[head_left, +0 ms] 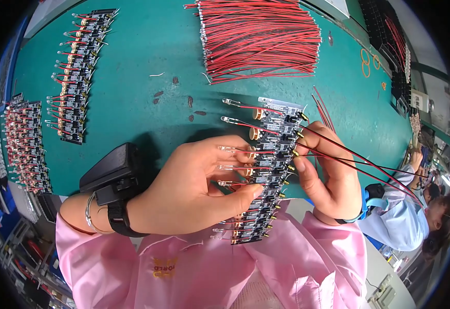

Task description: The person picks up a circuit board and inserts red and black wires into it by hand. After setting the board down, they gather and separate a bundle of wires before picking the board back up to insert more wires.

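Observation:
A long black strip of circuit boards point(280, 135) stands tilted in front of me. Clear LEDs on red leads point(235, 121) stick out from its left side, beside round brass-coloured parts. My left hand point(184, 190) is closed around the strip, thumb on its face and the other fingers partly hidden behind it. At the strip's right edge, my right hand point(330, 177) pinches red and black wires point(374, 160) between thumb and forefinger. Their near ends meet the board by small yellowish parts; the fingertips partly hide that spot. The wires' far ends trail to the right.
A thick bundle of red and black wires point(261, 41) lies at the back of the green mat point(147, 46). A similar board strip point(78, 72) and a stack of boards point(26, 147) lie at left. Rubber bands point(365, 63) are at right. Another person point(397, 221) sits at far right.

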The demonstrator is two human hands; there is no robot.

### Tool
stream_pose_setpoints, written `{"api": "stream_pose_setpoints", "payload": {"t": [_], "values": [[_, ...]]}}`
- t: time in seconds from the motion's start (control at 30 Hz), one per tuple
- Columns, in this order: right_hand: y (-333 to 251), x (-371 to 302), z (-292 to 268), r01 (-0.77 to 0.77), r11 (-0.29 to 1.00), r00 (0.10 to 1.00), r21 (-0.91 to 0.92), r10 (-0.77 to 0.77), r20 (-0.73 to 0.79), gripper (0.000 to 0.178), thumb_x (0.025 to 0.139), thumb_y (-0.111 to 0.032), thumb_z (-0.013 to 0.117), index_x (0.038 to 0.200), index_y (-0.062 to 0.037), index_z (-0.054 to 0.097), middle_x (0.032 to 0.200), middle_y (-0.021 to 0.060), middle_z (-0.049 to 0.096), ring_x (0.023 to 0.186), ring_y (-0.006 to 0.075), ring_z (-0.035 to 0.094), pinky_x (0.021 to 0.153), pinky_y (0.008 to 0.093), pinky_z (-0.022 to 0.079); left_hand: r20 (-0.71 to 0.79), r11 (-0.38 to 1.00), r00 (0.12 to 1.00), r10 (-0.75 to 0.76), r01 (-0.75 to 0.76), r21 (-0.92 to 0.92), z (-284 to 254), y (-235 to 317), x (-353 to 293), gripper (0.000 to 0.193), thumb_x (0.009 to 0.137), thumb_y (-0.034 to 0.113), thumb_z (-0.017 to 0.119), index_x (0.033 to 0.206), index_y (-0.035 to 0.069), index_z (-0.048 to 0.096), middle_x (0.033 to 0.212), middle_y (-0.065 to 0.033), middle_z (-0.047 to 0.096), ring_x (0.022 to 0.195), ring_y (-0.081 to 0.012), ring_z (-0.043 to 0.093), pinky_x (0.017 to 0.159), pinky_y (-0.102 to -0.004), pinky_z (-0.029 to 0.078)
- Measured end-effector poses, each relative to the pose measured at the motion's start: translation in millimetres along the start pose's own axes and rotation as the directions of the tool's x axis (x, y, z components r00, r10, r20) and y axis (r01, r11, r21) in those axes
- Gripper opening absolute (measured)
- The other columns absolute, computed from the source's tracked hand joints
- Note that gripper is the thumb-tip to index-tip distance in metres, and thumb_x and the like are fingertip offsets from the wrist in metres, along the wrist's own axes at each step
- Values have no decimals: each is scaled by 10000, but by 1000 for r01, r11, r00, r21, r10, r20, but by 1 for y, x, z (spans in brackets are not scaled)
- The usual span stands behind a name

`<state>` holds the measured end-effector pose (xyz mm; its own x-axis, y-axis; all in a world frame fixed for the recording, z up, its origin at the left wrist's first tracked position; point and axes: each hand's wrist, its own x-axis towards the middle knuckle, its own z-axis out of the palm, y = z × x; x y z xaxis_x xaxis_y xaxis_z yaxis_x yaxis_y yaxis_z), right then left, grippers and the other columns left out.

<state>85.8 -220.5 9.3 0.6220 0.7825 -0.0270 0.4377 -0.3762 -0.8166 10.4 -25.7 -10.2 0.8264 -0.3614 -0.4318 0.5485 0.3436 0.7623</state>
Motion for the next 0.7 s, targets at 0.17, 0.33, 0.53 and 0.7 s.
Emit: {"api": "stream_pose_setpoints", "payload": {"t": [0.17, 0.33, 0.53, 0.7], "values": [[-2, 0, 5, -59, 998, 994, -24, 56, -89, 116, 718, 44, 565, 826, 45, 524, 702, 104, 487, 616, 211, 490, 570, 291, 402, -17, 999, 999, -33, 33, 15, -3, -3, 0, 231, 757, 17, 614, 933, -21, 469, 847, -4, 518, 765, -40, 538, 512, -157, 452], [-5, -3, 11, -177, 982, 970, 62, 185, -160, 97, 705, 35, 591, 788, 42, 542, 683, 91, 505, 591, 176, 498, 544, 271, 404, -13, 999, 1000, -14, 15, 32, -4, -3, 1, 249, 749, 14, 623, 938, -22, 464, 847, -13, 522, 759, -44, 542, 505, -156, 448], [-7, -3, 12, -204, 978, 960, 52, 210, -187, 106, 697, 35, 603, 786, 42, 546, 679, 86, 510, 592, 161, 497, 542, 259, 407, -48, 993, 992, -116, 117, 16, -3, 1, -1, 354, 724, -86, 597, 1050, -9, 484, 962, -49, 580, 880, -106, 565, 697, -226, 504], [-8, -2, 9, -203, 968, 951, 147, 231, -204, 86, 695, 36, 602, 766, 46, 554, 669, 73, 504, 582, 146, 482, 544, 252, 398, -32, 993, 992, -118, 119, 21, -4, 4, -1, 381, 722, -83, 600, 1073, -7, 473, 966, -47, 579, 883, -103, 561, 695, -225, 505]]}}
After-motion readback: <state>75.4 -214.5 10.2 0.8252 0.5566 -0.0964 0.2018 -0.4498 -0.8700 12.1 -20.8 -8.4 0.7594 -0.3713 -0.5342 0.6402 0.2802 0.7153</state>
